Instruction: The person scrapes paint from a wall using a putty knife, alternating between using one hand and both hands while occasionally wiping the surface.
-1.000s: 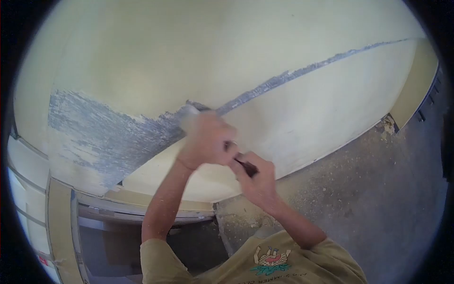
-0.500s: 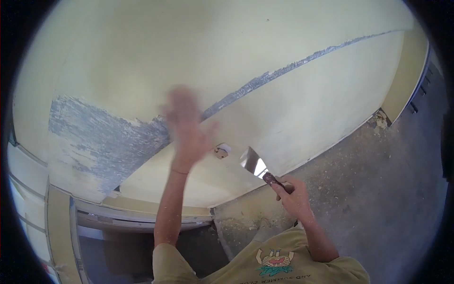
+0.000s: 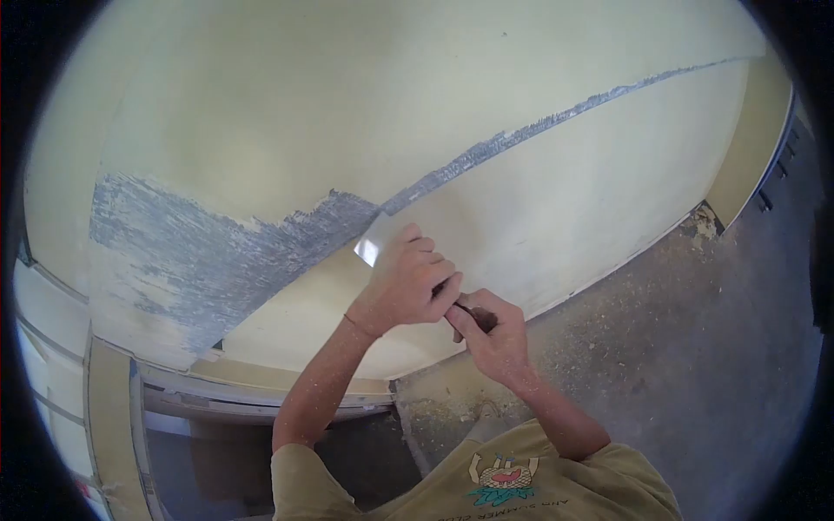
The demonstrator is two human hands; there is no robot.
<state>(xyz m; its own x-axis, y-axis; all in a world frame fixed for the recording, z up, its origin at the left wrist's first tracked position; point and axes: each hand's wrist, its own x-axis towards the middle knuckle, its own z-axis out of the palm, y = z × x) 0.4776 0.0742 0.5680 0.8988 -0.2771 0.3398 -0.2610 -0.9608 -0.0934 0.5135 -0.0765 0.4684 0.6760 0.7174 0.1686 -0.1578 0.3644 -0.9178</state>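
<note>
A scraper (image 3: 368, 250) is in both my hands, its shiny blade close to the wall at the lower edge of the bared grey band. My left hand (image 3: 410, 280) is closed around its front part, fingers curled, hiding most of the tool. Behind it, my right hand (image 3: 497, 337) grips the rear of the dark handle. In front of me the pale wall (image 3: 287, 87) has a rough grey patch (image 3: 191, 260) at the left, where the coating is off. A thin grey strip (image 3: 504, 143) runs from there up to the right.
Flakes and dust lie on the concrete floor (image 3: 660, 339) along the wall's base. A broken, crumbling spot (image 3: 705, 219) shows at the bottom corner on the right. At the lower left are a beige door frame (image 3: 113, 417) and a dark opening (image 3: 226, 460).
My left hand has come down from the wall and closed on the scraper. My right hand has moved left and slightly up, bringing the blade up to the grey band.
</note>
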